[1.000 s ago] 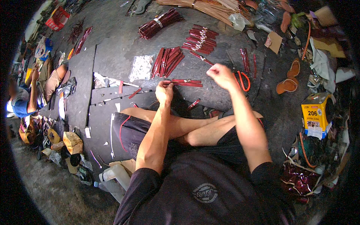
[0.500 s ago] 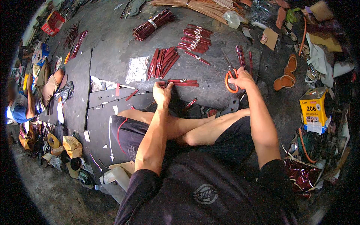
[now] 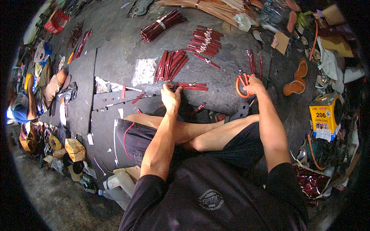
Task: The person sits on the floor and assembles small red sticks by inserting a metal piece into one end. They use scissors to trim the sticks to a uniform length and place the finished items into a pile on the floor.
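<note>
My left hand has its fingertips closed on the left end of a short pair of glossy dark red straps, with a small silvery buckle on them. They lie level, just above the dark floor mat. Orange-handled scissors hang in my right hand, blades pointing away from me. The right fingertips are at the near end of a small group of dark red strips. Between the hands and farther off lie a fanned pile of dark red straps and a row of buckled straps.
A clear plastic packet lies left of the strap pile. Behind stand a tied dark red bundle and tan strips. Orange-brown sandals and a yellow can are at right. Another person sits at far left.
The whole view has shifted slightly right and down. Both hands stay at nearly the same spots, the left at the straps and the right with the scissors beside the strips.
</note>
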Motion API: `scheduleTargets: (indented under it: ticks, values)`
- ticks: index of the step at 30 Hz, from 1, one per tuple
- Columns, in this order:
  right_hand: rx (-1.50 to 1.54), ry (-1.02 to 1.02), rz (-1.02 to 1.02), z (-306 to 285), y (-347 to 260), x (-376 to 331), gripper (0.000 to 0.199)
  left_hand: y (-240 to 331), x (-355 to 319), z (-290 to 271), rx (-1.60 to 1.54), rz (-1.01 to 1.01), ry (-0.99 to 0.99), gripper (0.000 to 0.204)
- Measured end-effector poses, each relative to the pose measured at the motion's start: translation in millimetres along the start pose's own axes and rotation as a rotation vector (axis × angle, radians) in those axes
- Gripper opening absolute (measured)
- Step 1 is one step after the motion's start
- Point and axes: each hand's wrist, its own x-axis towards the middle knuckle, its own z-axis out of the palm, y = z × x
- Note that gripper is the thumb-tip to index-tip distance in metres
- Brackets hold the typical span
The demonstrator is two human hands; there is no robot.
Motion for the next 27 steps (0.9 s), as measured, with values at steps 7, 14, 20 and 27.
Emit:
scheduleTargets:
  ticks: [7, 14, 20, 27]
  values:
    - [0.216, -0.186, -0.017, -7.7, 6.6, 7.4, 0.052, 0.9, -0.9, 1.2, 0.007, 0.06, 0.013, 0.046]
    - [0.945, -0.246, -0.262, -50.0, -73.1, -102.8, 0.057, 1.0, -2.9, -0.5, 0.0, 0.028, 0.015, 0.046]
    - [1.271, -0.755, -0.266, 6.8, -99.3, -143.5, 0.087, 1.7, -1.8, 1.1, -0.028, 0.04, -0.01, 0.046]
    - [1.24, -1.123, 0.021, 51.4, -94.1, -144.8, 0.113, 3.3, -1.5, -0.1, 0.003, 0.015, -0.013, 0.046]
